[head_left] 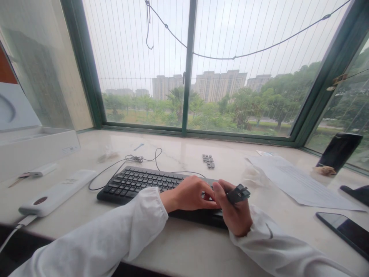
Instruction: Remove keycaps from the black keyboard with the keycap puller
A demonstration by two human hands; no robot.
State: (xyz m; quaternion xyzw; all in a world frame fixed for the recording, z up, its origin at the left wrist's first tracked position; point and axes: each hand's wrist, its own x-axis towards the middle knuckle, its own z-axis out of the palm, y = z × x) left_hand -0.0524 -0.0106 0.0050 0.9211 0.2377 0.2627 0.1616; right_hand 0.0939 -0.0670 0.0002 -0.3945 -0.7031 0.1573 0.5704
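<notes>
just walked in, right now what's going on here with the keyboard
A person in white sleeves has both hands at the right part of a black keyboard. The left hand is over the keys, its fingertips close to the right hand, which holds a small dark object; what it is exactly is unclear. Beyond the keyboard, a small cluster of dark pieces, perhaps keycaps, lies on the pale tabletop.

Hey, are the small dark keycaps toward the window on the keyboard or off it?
Off: the keycaps lie in a small cluster on the white countertop beyond the keyboard, clearly apart from its rear edge.
</notes>
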